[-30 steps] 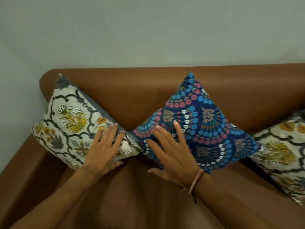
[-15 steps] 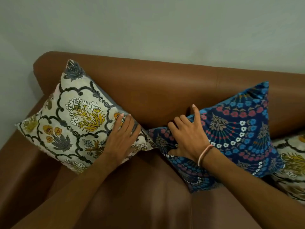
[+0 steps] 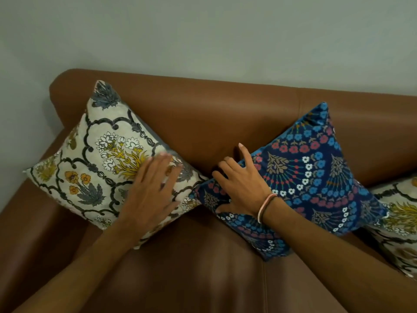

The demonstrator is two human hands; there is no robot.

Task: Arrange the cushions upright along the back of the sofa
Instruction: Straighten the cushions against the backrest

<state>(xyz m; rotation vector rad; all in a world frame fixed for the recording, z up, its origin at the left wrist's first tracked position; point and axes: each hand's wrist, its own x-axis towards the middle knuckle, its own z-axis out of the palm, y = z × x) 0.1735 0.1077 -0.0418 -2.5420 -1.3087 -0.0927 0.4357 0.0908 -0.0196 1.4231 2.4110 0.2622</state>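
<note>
A cream floral cushion (image 3: 97, 159) stands on one corner against the back of the brown leather sofa (image 3: 214, 114), at its left end. My left hand (image 3: 151, 193) lies flat on its lower right face, fingers spread. To the right a dark blue patterned cushion (image 3: 316, 175) leans on the backrest the same way. My right hand (image 3: 243, 186) presses on its left corner, fingers curled over the edge against the backrest. A second cream floral cushion (image 3: 399, 218) shows partly at the right edge, tucked behind the blue one.
The sofa's left armrest (image 3: 29, 233) runs along the lower left. A plain grey-green wall (image 3: 203, 30) rises behind the backrest. The seat (image 3: 203, 267) in front of the cushions is bare leather with a seam to the right of centre.
The blue cushion has shifted right along the backrest and now stands apart from the cream one. My left hand has slid up the cream cushion's face; my right hand stays on the blue cushion's left corner.
</note>
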